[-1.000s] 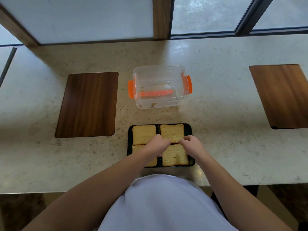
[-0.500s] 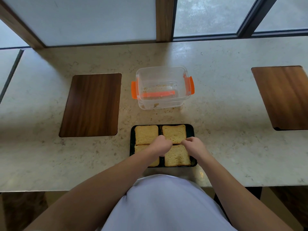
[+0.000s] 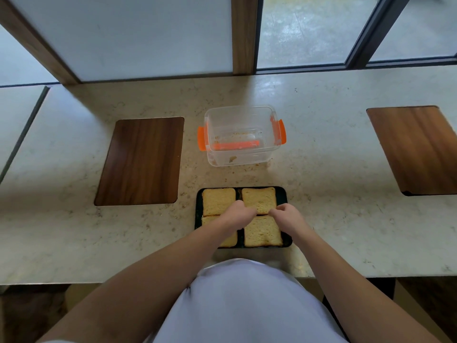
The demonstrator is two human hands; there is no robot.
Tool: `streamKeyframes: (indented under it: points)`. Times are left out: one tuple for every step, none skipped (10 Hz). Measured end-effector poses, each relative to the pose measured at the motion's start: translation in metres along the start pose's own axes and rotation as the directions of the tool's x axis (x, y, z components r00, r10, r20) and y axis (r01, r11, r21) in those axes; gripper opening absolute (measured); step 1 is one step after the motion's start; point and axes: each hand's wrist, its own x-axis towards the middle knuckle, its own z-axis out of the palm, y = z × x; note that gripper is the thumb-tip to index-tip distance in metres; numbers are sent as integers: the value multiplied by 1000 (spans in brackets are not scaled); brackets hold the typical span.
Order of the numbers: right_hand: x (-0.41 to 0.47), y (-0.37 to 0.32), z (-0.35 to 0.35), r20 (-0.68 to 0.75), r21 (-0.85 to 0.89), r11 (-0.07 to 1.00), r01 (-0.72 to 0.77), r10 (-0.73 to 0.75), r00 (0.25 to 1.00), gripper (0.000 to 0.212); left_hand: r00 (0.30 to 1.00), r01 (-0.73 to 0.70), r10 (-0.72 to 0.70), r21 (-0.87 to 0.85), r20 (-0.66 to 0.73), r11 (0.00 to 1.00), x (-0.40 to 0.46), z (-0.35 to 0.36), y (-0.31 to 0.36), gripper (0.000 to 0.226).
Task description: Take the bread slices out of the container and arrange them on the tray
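Both hands pinch the near edge of the far-right bread slice [image 3: 259,199]: the left hand [image 3: 239,214] at its near-left corner, the right hand [image 3: 284,214] at its near-right corner, fingers curled down and pressed together on the crust. Both forearms reach in from the near side and converge over the tray [image 3: 288,240].

Four slices lie flat in a two-by-two grid on the black tray; the near-left slice [image 3: 228,241] is partly hidden under the left forearm. The tray's long axis runs near to far.

One clear container [image 3: 241,136] with orange clips stands just beyond the tray, holding only crumbs. Two wooden boards [image 3: 142,160] lie on the stone counter [image 3: 326,174], one left, one far right.
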Motion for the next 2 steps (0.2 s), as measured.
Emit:
streamKeyframes:
  points:
    - [-5, 1, 0, -52, -92, 992, 82, -87, 995, 57, 996, -86, 86, 0, -25, 996, -10, -12, 1, 27]
    - [-11, 0, 1, -65, -169, 969, 182, -195, 979, 58, 956, -164, 201, 181, -212, 970, -20, -25, -3, 18]
